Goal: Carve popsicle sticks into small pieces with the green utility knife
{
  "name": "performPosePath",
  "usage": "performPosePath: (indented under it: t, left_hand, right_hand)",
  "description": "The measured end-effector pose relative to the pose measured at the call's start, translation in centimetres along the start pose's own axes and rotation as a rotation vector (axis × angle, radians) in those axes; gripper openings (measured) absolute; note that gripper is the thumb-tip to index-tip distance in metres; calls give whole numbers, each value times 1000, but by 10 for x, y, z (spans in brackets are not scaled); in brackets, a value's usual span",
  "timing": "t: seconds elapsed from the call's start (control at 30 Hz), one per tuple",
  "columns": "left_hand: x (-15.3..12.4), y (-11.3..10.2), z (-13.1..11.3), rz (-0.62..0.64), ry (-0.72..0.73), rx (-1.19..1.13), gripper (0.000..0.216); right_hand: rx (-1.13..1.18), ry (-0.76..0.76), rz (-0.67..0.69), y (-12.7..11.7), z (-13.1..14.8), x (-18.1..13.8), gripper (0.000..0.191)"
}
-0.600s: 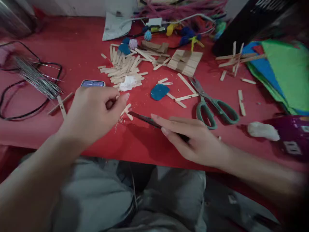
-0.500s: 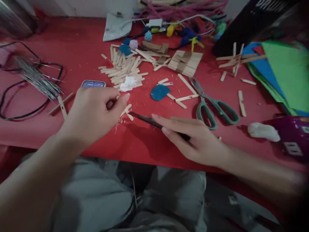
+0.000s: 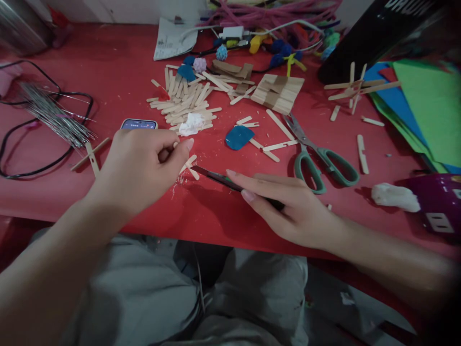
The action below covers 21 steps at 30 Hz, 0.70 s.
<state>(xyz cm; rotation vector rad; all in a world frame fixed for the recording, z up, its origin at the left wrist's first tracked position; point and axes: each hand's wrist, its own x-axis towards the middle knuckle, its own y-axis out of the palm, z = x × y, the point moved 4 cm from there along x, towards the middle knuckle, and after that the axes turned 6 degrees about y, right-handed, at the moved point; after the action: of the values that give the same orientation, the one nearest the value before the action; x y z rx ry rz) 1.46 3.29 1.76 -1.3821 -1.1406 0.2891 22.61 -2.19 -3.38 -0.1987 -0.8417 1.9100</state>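
My left hand (image 3: 139, 166) is closed in a pinch over short pieces of wooden stick (image 3: 189, 166) lying on the red table (image 3: 118, 77). My right hand (image 3: 284, 206) grips a dark knife (image 3: 215, 176), forefinger stretched along its back, with the blade tip touching the stick pieces. Small wood shavings lie around the pieces near the table's front edge.
A phone (image 3: 139, 124) lies just beyond my left hand. A pile of craft sticks (image 3: 185, 101), a blue oval piece (image 3: 238, 137), green scissors (image 3: 319, 156), a stick panel (image 3: 277, 90), wires (image 3: 54, 115), coloured paper (image 3: 421, 105) and a purple object (image 3: 437, 202) crowd the table.
Both hands have stayed where they were; only the view has shifted very slightly.
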Motion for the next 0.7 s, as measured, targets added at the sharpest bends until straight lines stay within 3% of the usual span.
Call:
performPosePath:
  t: [0.7]
  left_hand:
    - [1, 1, -5, -33, 55, 7, 46]
  right_hand:
    - [-34, -18, 14, 1, 1, -2, 47]
